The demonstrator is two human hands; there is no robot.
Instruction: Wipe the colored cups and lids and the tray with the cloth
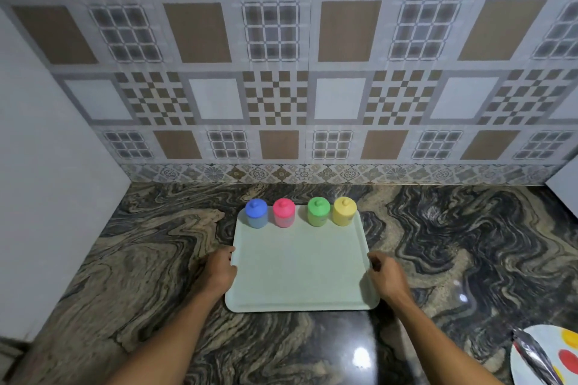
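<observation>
The left hand [220, 269] and the right hand [387, 277] are set wide apart, each curled onto a side rim of the pale green tray [297, 275], which is held flat on the marbled countertop [140, 259] between them. Beyond the hands, along the tray's far edge, four lidded cups are lined up: the blue cup [256, 213] nearest the left hand, then the pink cup [283, 212], the green cup [318, 212], and the yellow cup [344, 211] nearest the right hand. No cloth is seen. The step in hand is judged to be positioning the tray, with wiping not yet begun. Next, a hand must be freed, the cloth fetched, and a cup steadied while it is wiped.
</observation>
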